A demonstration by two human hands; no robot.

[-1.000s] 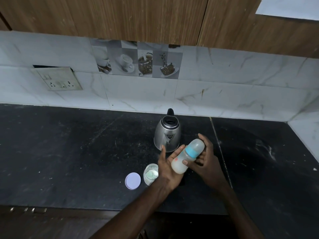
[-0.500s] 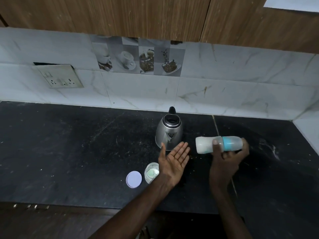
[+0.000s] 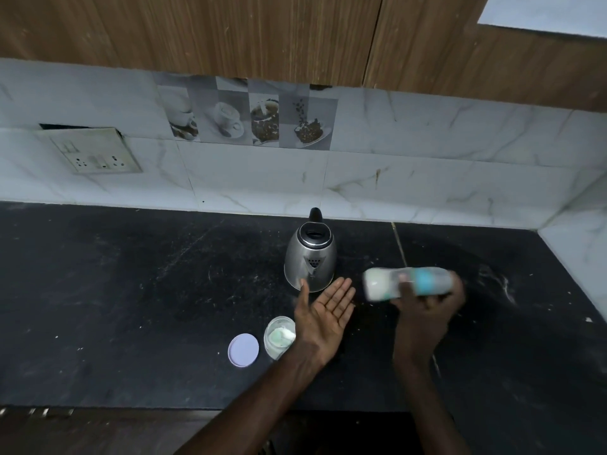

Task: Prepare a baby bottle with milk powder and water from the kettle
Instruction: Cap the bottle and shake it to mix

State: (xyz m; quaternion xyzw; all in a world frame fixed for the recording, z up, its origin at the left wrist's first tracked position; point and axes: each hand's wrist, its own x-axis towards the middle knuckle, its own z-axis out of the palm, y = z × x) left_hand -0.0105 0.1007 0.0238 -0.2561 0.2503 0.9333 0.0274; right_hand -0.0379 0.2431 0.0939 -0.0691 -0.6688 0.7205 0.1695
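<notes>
Black stone countertop point(image 3: 131, 290) runs below a white marble-pattern backsplash and wooden cabinets. A socket plate point(image 3: 95, 152) sits on the wall well to the left of the kettle point(image 3: 310, 257).

Head view:

1. The steel kettle stands upright near the back of the countertop. All positions below are given from it.
2. The baby bottle point(image 3: 407, 284) is in the air to the right of the kettle, at about the level of its base, and lies roughly horizontal. The milky end points toward the kettle and the capped end points away. The blue collar is fitted. The bottle is blurred.
3. The right hand point(image 3: 423, 310) grips the bottle from below, with its fingers wrapped round the body near the collar.
4. The left hand point(image 3: 325, 313) holds nothing. It is just in front of the kettle, palm up, with the fingers straight and spread.
5. An open powder container point(image 3: 279, 336) stands in front of the kettle, slightly left. Its lid point(image 3: 243, 350) lies flat just beside it, farther left.

Step in hand (judged): powder and water appear to be in and the cap is on. The blur suggests the bottle is being shaken to mix.

Next move (judged): hold the bottle firmly through the shaking, then check for undissolved lumps. After that, stand the bottle upright to the right of the kettle and put the lid back on the container. A loose collar could leak.
</notes>
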